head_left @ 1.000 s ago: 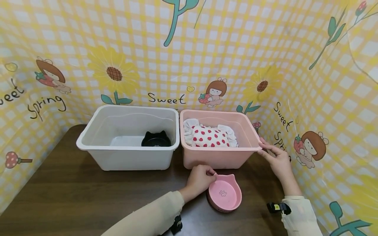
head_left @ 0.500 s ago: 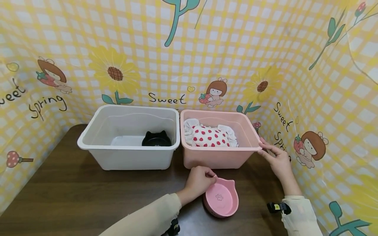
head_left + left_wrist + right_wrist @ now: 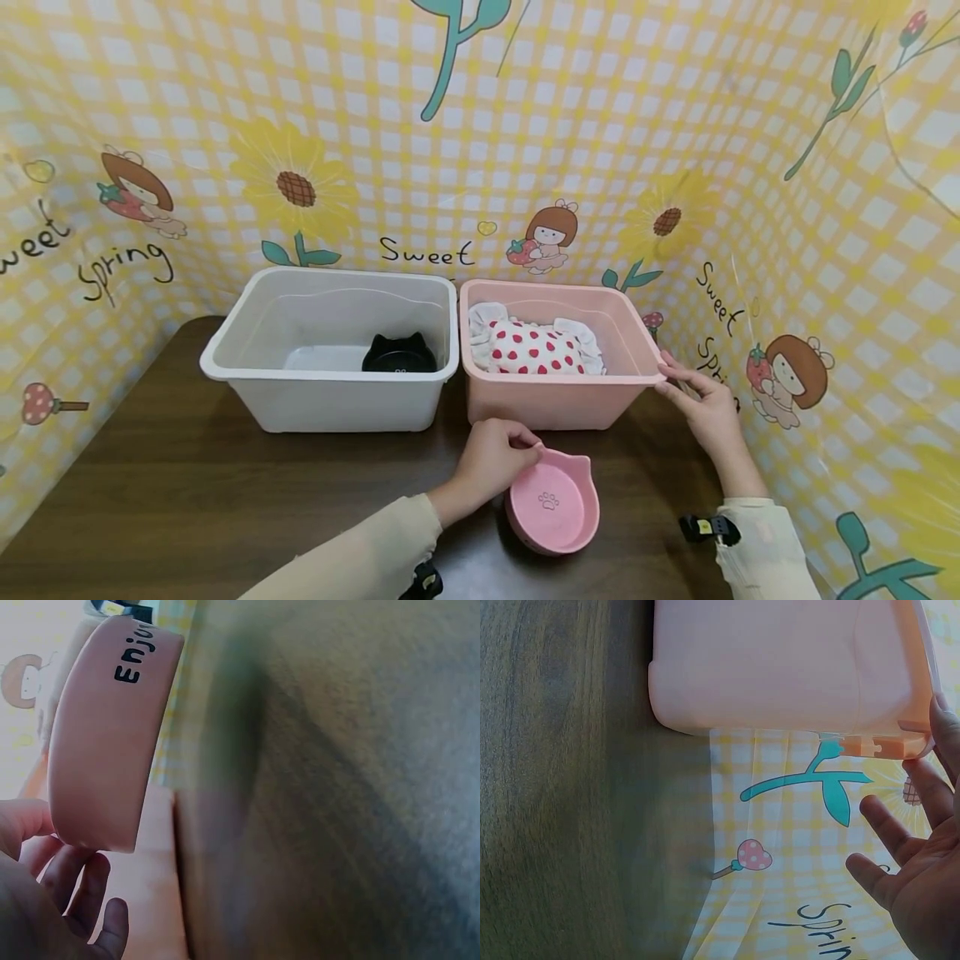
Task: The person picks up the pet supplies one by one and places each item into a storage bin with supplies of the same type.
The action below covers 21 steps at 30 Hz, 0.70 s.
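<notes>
My left hand (image 3: 487, 462) pinches the rim of a pink cat-eared pet bowl (image 3: 555, 508) near one ear. A paw print marks the inside of the bowl. In the left wrist view, the bowl's side wall (image 3: 112, 742) carries dark lettering, and its base appears off the table. At the right, my right hand (image 3: 705, 408) pinches the front corner of the pink bin's rim (image 3: 562, 379) between thumb and index finger. The right wrist view shows the other fingers (image 3: 889, 825) spread below the rim. A white cushion with red strawberries (image 3: 536, 346) lies inside the pink bin.
Left of the pink bin stands a white bin (image 3: 337, 404), with a black cat-eared bowl (image 3: 399, 354) in its right end. Both bins sit at the back of the dark wooden table (image 3: 225, 508). A yellow checked cloth (image 3: 375, 150) covers the back and the sides.
My left hand and the pink pet bowl have shifted left, with the bowl also coming slightly nearer to me. The right hand keeps its place on the pink bin's corner.
</notes>
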Tool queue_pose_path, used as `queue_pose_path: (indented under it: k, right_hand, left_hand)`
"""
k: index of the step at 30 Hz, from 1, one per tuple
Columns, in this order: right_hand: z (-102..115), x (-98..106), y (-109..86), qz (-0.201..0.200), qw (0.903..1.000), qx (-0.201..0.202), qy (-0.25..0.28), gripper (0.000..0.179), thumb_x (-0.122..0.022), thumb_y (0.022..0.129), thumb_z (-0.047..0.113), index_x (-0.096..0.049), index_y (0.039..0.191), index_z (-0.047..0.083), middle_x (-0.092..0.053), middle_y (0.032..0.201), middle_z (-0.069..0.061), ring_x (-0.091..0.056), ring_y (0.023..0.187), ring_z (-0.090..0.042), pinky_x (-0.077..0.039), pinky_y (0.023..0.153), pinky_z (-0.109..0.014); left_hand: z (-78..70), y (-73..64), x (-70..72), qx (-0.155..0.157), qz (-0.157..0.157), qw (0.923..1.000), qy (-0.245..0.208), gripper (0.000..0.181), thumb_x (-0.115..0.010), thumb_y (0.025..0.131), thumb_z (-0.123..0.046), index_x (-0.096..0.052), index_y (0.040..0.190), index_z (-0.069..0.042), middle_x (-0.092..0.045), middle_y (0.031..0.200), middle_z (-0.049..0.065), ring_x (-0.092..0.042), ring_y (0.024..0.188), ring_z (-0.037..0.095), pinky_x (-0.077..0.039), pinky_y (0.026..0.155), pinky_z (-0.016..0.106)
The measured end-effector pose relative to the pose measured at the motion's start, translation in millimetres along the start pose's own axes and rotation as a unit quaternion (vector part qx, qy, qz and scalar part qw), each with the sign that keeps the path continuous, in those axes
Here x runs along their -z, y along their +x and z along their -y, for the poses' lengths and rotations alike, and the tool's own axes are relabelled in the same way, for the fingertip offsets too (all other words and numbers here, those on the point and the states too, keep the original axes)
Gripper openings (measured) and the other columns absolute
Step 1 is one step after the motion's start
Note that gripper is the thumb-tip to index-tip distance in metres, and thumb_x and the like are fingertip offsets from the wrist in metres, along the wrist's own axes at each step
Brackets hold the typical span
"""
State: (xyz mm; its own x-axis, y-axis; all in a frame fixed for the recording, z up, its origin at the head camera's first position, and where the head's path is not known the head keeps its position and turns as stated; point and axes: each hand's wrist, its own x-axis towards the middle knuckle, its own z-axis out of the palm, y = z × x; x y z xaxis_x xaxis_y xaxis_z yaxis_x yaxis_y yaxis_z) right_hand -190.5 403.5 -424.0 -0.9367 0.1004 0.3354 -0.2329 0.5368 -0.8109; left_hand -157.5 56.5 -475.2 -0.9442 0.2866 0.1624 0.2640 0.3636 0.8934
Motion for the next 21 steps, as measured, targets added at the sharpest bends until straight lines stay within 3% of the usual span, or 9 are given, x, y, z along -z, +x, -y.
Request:
queue_pose_path:
  k: [8, 14, 21]
  right_hand:
    - [-1, 0, 1.2, -0.002, 0.9999, -0.006, -0.008, 0.038, -0.077, 0.094, 0.021, -0.071, 0.128, 0.006, -0.061, 0.143, -0.002, -0.053, 0.126, 0.011, -0.035, 0.101, -0.004]
    - [14, -1, -2.8, 0.002, 0.9998, -0.018, -0.01, 0.038, -0.076, 0.094, 0.021, -0.071, 0.128, 0.004, -0.06, 0.143, -0.004, -0.052, 0.125, 0.013, -0.035, 0.1, -0.003]
    - [-1, -1, -0.4, 0.001, 0.9997, 0.0, -0.024, 0.04, -0.076, 0.094, 0.024, -0.07, 0.13, 0.007, -0.061, 0.143, 0.002, -0.051, 0.127, 0.011, -0.036, 0.101, -0.005]
  left_hand:
    - [-11.9, -6.9, 20.5, -0.008, 0.003, 0.9999, 0.007, 0.004, -0.083, 0.085, -0.024, -0.083, 0.088, -0.021, -0.071, 0.075, -0.017, -0.063, 0.072, 0.004, -0.055, 0.063, 0.023]
    - [-19.6, -13.3, 41.3, -0.02, 0.008, 0.9996, 0.02, 0.006, -0.083, 0.086, -0.029, -0.083, 0.089, -0.024, -0.07, 0.075, -0.02, -0.064, 0.073, 0.004, -0.054, 0.065, 0.024]
    - [-31.0, -16.7, 71.6, -0.044, -0.009, 0.9987, 0.023, 0.005, -0.083, 0.087, -0.026, -0.083, 0.091, -0.027, -0.072, 0.079, -0.02, -0.066, 0.075, 0.004, -0.055, 0.068, 0.025]
